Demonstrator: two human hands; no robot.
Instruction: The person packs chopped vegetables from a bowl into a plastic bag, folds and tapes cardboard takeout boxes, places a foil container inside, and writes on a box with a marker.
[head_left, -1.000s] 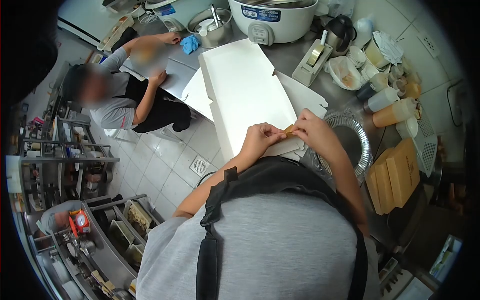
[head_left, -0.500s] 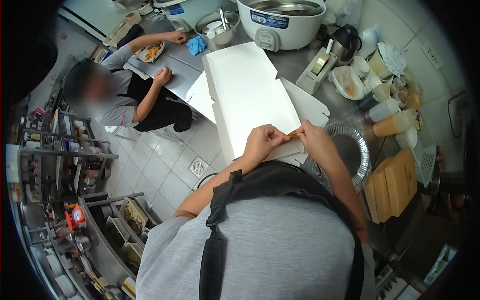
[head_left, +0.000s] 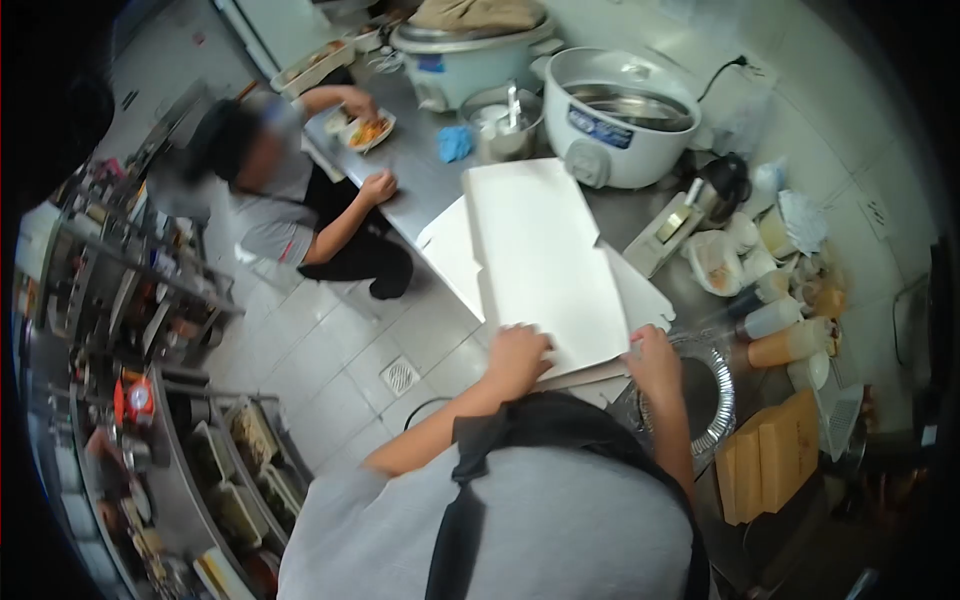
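A white cardboard box piece [head_left: 550, 260] with folded edges lies on more flat white cardboard [head_left: 455, 250]. My left hand [head_left: 518, 360] is at its near left corner, fingers curled over the edge. At the near right corner, my right hand [head_left: 656, 366] has its fingertips closed on the cardboard edge. Beside my right forearm are round foil trays [head_left: 715, 400] in clear plastic. No small brown item shows between my fingers.
A co-worker [head_left: 300, 200] sits at the far left of the steel counter [head_left: 415, 200], one hand over a plate of food [head_left: 368, 132]. Rice cookers [head_left: 625, 140], a tape dispenser [head_left: 665, 235], sauce bottles [head_left: 790, 343] and brown boxes [head_left: 765, 460] stand around the cardboard.
My hands have moved apart from their pinch around a small brown item to the cardboard's two near corners. The view has shifted, and the co-worker's hand has moved over the plate.
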